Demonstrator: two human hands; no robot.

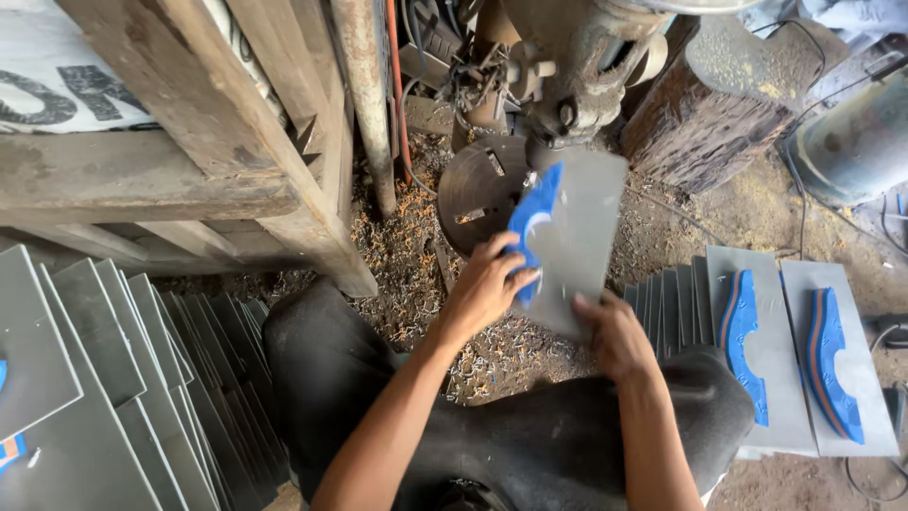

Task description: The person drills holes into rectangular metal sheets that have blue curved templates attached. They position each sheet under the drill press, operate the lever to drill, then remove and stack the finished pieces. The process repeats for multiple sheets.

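Down low, two knees in dark trousers (530, 445) fill the middle. On the left, many grey metal sheets (142, 378) lean in a row. On the right, more sheets lie flat, and two have blue curved pieces (742, 341) on top. Metal curls (407, 274) cover the floor.

The right hand (615, 336) grips the near edge of a grey plate (577, 237), fingers curled shut around it. The left hand (487, 289) presses a blue curved piece (532, 222) flat on that plate, fingers bent over it.

Farther off, the plate's top end sits under a rusty drill machine (567, 85), above a round metal disc (478, 189). A wooden frame (236, 142) stands at the left.
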